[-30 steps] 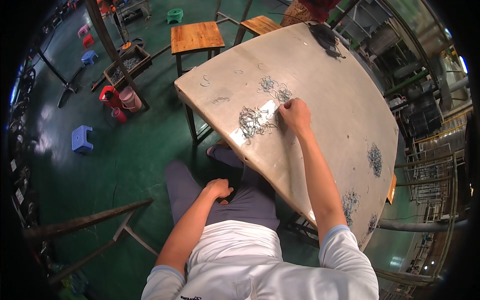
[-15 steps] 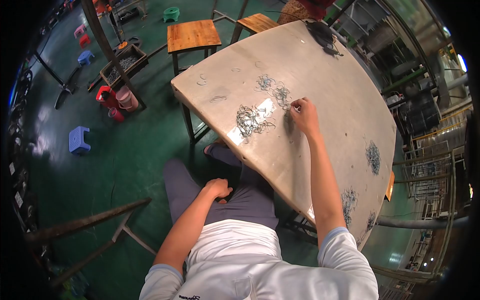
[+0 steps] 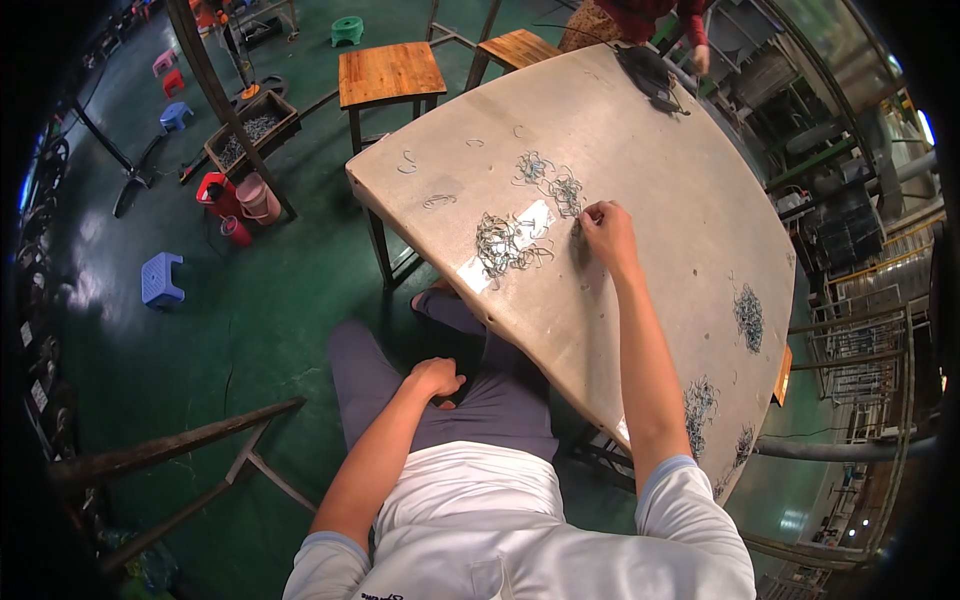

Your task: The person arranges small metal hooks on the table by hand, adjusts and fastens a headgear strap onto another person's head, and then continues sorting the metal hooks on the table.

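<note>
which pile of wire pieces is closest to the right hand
The small pile beside the right hand; the second small pile lies farther off, the larger pile overlaps a white strip, and the right-side piles are farther still.

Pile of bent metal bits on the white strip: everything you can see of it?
The pile is a loose, low tangle of thin, curved, grey, metallic-looking pieces, too jumbled to count. It covers the middle of a white strip, spilling past it, near the edge of the table. The right hand is to its right, not touching it.
</note>
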A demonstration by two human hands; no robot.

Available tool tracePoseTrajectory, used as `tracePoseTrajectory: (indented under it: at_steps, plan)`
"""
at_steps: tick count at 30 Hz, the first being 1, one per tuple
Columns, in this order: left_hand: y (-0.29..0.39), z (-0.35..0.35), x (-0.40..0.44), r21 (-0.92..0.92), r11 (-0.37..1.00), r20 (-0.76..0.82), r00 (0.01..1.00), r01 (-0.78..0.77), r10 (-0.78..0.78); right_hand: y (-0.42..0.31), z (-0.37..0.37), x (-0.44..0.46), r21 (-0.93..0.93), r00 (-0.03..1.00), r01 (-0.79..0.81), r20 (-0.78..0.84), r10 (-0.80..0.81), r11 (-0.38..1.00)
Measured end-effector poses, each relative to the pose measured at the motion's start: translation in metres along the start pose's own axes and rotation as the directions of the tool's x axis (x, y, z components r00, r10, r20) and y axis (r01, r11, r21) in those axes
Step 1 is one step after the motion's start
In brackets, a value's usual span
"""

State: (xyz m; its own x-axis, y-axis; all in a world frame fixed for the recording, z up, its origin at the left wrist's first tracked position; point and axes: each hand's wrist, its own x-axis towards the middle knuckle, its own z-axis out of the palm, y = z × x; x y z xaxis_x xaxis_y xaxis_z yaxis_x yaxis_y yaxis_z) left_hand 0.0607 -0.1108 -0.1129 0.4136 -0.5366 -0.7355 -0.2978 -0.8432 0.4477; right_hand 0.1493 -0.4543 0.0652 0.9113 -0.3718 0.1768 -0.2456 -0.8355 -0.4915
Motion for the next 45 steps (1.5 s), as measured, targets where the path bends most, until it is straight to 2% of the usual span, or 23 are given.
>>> tracePoseTrajectory:
  at_steps: [2,5,8,11,17,20,23,26,29,32,35,41,44,45]
  plan:
    - [0.000,0.001,0.002,-0.002,1.000,0.002,1.000,0.002,-0.002,-0.011,-0.006,-0.005,0.040,0.999,0.045,-0.021,-0.044,0.998]
    - [0.001,0.002,0.003,0.009,1.000,-0.004,1.000,-0.012,0.012,-0.023,-0.009,-0.011,0.063,0.959,0.280,0.014,-0.281,0.958]
    - [0.002,0.001,0.001,0.013,1.000,-0.002,1.000,-0.010,0.010,-0.030,-0.011,-0.013,-0.025,0.938,0.342,0.076,-0.339,0.939]
    - [-0.001,0.004,0.005,0.022,1.000,0.000,1.000,-0.019,0.019,-0.025,-0.009,-0.007,-0.033,0.959,0.211,0.198,-0.201,0.977]
    - [-0.002,0.002,0.003,0.017,1.000,0.000,1.000,-0.023,0.023,-0.015,-0.001,-0.008,0.002,0.975,0.181,0.129,-0.180,0.983]
    - [0.001,-0.001,-0.001,0.013,1.000,-0.002,1.000,-0.012,0.012,0.001,0.002,-0.008,-0.025,0.990,0.133,-0.046,-0.134,0.991]
    - [0.001,0.002,0.002,0.017,1.000,-0.015,1.000,-0.019,0.019,0.010,-0.006,-0.010,-0.204,0.997,0.080,-0.003,-0.082,0.976]
    - [0.004,0.001,0.001,0.022,1.000,-0.007,1.000,-0.021,0.021,0.018,-0.010,-0.010,-0.205,0.996,0.082,-0.007,-0.085,0.975]
    - [0.002,0.002,0.005,0.023,1.000,0.010,1.000,-0.013,0.013,0.005,-0.015,-0.014,-0.044,0.998,0.066,-0.009,-0.067,0.997]
    - [0.002,0.002,0.003,0.029,0.999,0.006,1.000,-0.017,0.017,-0.009,-0.020,-0.015,-0.091,0.995,0.099,0.028,-0.097,0.991]
    - [0.001,0.003,0.004,0.025,1.000,-0.003,1.000,-0.009,0.009,-0.008,-0.013,-0.011,-0.064,0.997,0.057,0.047,-0.054,0.996]
    - [0.001,0.002,0.003,0.028,1.000,0.009,1.000,0.002,-0.002,0.003,0.000,0.000,-0.084,0.998,0.052,-0.020,-0.054,0.995]
    - [0.001,-0.001,0.001,0.008,1.000,0.016,1.000,0.002,-0.002,0.005,-0.011,0.001,0.158,0.982,-0.186,0.057,0.179,0.970]
    - [0.000,-0.001,0.000,0.001,1.000,0.018,1.000,0.002,-0.002,0.010,-0.014,0.003,0.235,0.974,-0.224,0.084,0.210,0.946]
